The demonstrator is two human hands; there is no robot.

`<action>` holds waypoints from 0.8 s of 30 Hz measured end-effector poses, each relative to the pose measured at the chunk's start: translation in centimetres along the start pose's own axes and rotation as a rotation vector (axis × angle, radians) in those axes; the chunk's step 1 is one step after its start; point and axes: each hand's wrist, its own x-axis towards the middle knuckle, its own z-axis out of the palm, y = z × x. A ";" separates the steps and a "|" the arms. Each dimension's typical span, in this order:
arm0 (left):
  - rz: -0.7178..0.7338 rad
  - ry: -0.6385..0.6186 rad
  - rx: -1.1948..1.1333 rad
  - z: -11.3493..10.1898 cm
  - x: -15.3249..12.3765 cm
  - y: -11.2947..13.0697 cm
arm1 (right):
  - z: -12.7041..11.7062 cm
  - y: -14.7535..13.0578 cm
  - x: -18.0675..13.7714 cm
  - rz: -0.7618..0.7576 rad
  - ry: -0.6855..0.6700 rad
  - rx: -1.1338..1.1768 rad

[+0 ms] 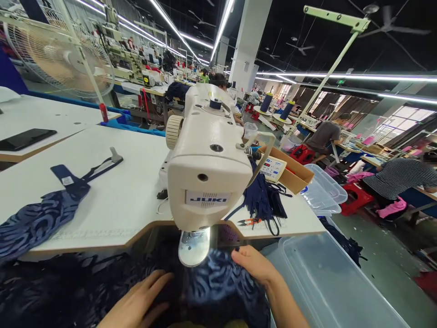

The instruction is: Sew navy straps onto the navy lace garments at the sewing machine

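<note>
A white sewing machine [208,177] marked JUKI stands in front of me, its narrow metal bed end [194,248] lit from above. Navy patterned fabric [218,278], lace-like in look, hangs beside and below that bed end. My right hand [254,264] pinches the fabric's upper right edge, thumb on top. Left of the bed end, my left hand [141,296] lies against dark navy cloth with its fingers stretched and slightly apart. A navy patterned garment piece [51,212] with a strap rests on the table at left.
Orange-handled thread snips [249,222] and navy straps [259,196] lie right of the machine, near a control panel [273,167] and cardboard box [290,168]. A clear plastic bin [327,278] stands at lower right. On the left are a phone [27,139] and fan [61,54].
</note>
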 end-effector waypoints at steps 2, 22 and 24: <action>0.137 -0.021 -0.069 -0.9 2.4 3.5 | 2.9 -1.0 0.5 0.002 0.229 0.143; 0.176 -0.073 -0.006 -0.8 5.3 8.6 | 8.0 -2.7 1.7 -0.168 0.422 -0.791; 0.137 -0.094 -0.003 -0.9 5.5 8.7 | 7.8 -3.1 1.8 -0.179 0.431 -0.686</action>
